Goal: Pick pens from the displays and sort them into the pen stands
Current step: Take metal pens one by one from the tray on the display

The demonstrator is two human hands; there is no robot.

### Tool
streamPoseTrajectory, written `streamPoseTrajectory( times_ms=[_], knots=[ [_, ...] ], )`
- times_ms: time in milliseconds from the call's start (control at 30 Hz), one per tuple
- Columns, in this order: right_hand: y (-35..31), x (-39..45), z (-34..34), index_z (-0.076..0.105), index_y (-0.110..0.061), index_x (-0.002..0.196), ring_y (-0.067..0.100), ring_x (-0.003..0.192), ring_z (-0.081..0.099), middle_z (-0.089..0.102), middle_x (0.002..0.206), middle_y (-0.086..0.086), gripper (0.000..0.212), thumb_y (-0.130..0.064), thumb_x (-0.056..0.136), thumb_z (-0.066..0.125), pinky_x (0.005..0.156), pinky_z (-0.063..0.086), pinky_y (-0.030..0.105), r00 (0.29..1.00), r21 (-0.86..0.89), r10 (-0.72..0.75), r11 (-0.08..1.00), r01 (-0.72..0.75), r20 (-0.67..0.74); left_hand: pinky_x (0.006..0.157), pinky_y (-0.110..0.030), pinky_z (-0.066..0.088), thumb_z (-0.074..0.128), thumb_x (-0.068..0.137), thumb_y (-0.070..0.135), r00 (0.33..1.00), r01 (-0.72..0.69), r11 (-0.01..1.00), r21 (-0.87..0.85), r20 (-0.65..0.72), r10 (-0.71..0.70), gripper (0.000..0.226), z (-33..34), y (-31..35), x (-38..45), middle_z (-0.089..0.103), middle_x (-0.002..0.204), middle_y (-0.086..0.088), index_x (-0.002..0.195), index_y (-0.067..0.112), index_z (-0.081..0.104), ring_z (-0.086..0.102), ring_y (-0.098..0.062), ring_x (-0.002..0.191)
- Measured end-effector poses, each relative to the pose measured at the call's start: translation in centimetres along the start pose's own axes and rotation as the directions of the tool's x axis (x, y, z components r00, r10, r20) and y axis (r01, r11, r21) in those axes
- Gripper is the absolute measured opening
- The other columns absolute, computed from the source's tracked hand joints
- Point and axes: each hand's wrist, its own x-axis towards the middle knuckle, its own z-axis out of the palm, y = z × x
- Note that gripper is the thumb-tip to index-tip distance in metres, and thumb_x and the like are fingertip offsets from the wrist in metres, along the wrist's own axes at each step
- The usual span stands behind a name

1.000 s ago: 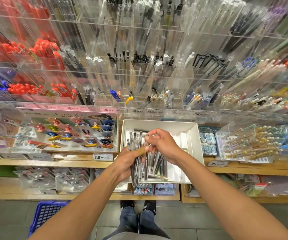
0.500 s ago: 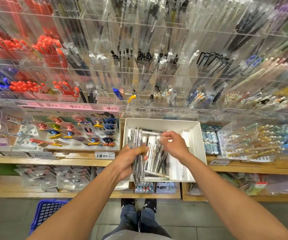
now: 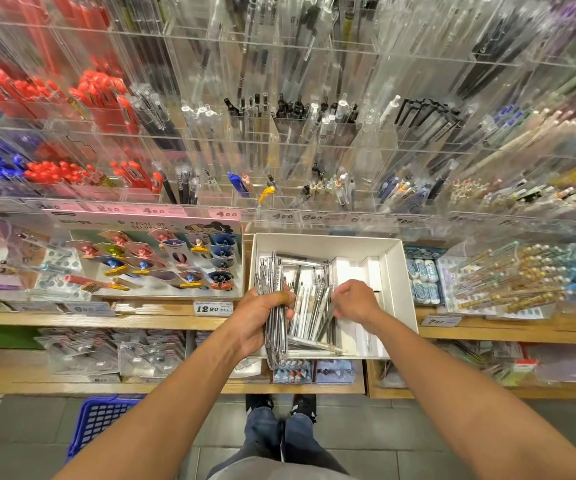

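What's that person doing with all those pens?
A person is standing at a shop's pen shelves. Their left hand grips a bundle of silver pens upright over a white box on the wooden shelf. Their right hand reaches into the box and pinches one of the loose pens lying inside. Clear pen stands full of pens rise behind.

Grey tiled floor (image 3: pixel 401 424) fills the lower frame; wooden shelves (image 3: pixel 72 318) run across the middle — price tags read 12.90 and 7.90 — bright, even light.

"12.90" on shelf price tag (image 3: pixel 212 308)
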Motion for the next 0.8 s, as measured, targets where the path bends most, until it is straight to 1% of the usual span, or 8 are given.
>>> streamPoseTrajectory(
  times_ms=[100,233,333,467,600,667,733,800],
  knots=[
    [-1.0,-1.5,-1.0,0.065,-0.016,0.085,0.013,0.061,0.066,0.071,0.074,0.005,0.006,-0.019,0.089,0.069,0.062,0.055,0.025,0.994,0.143,-0.104,0.985,0.1,0.019,0.052,-0.028,0.058,0.078,0.063,0.003,1.0,-0.004,1.0,0.029,-0.019,0.004,0.084,0.0,0.0,-0.1,0.07,0.079,-0.012,0.138,-0.007,0.041,0.063,-0.019,0.059],
    [-4.1,-3.0,-3.2,0.066,-0.012,0.091,0.015,0.062,0.066,0.07,0.078,0.008,0.008,-0.016,0.086,0.072,0.061,0.056,0.025,0.958,0.412,-0.285,0.874,0.257,0.007,0.055,-0.03,0.057,0.083,0.059,0.007,0.998,-0.016,0.994,0.111,-0.055,0.023,0.099,0.3,0.0,0.0,0.069,0.103,-0.016,0.144,-0.001,0.033,0.062,-0.019,0.066],
    [-6.6,-4.0,-3.7,0.066,-0.009,0.09,0.014,0.059,0.063,0.069,0.069,0.004,0.006,-0.009,0.086,0.07,0.058,0.054,0.024,0.917,0.546,-0.379,0.799,0.254,0.128,0.056,-0.031,0.053,0.088,0.057,0.013,0.999,-0.015,0.984,0.178,-0.035,0.022,0.086,0.7,-0.1,0.0,0.07,0.097,-0.013,0.131,-0.001,0.048,0.061,-0.017,0.065],
    [-7.9,-4.1,-2.4,0.066,-0.009,0.091,0.008,0.053,0.058,0.066,0.06,-0.005,0.007,-0.007,0.086,0.069,0.054,0.049,0.019,0.89,0.577,-0.406,0.786,0.222,0.21,0.048,-0.026,0.051,0.092,0.054,0.015,1.0,0.001,0.976,0.22,0.023,-0.006,0.064,0.6,-0.1,0.1,0.074,0.092,-0.016,0.109,0.002,0.062,0.063,-0.012,0.055],
    [-7.2,-2.6,-1.9,0.065,-0.008,0.099,0.012,0.06,0.064,0.07,0.077,0.003,0.02,-0.02,0.084,0.07,0.058,0.053,0.02,0.904,0.712,-0.347,0.699,0.071,0.251,0.056,-0.031,0.058,0.092,0.054,0.012,0.998,0.041,0.971,0.236,0.037,-0.051,0.042,-0.3,0.1,0.2,0.073,0.084,-0.016,0.091,0.002,0.074,0.067,-0.02,0.061],
    [-6.3,-1.0,-1.4,0.065,-0.012,0.099,0.013,0.062,0.066,0.07,0.091,0.007,0.014,-0.02,0.088,0.069,0.061,0.056,0.024,0.963,0.573,-0.205,0.817,0.07,0.175,0.056,-0.029,0.058,0.09,0.058,0.01,0.996,0.059,0.983,0.173,0.059,-0.07,0.032,-0.5,0.1,0.1,0.07,0.076,-0.014,0.084,0.0,0.074,0.068,-0.02,0.06],
    [-4.7,0.7,-0.6,0.066,-0.014,0.098,0.015,0.064,0.068,0.068,0.101,0.003,0.008,-0.016,0.09,0.063,0.065,0.057,0.029,0.999,0.264,-0.046,0.963,0.047,-0.009,0.055,-0.027,0.058,0.087,0.062,0.007,0.995,0.053,0.994,0.1,0.073,-0.061,0.038,-0.6,0.1,0.0,0.069,0.076,-0.016,0.093,-0.005,0.068,0.069,-0.02,0.06],
    [-3.4,1.6,0.1,0.064,-0.014,0.103,0.022,0.075,0.068,0.067,0.101,0.004,0.015,-0.016,0.09,0.059,0.073,0.056,0.032,0.997,0.016,-0.008,1.0,0.01,-0.075,0.055,-0.026,0.059,0.085,0.064,0.006,0.995,0.044,0.997,0.06,0.085,-0.049,0.041,-0.5,0.2,-0.1,0.07,0.077,-0.016,0.098,-0.006,0.066,0.07,-0.02,0.062]
  ],
)
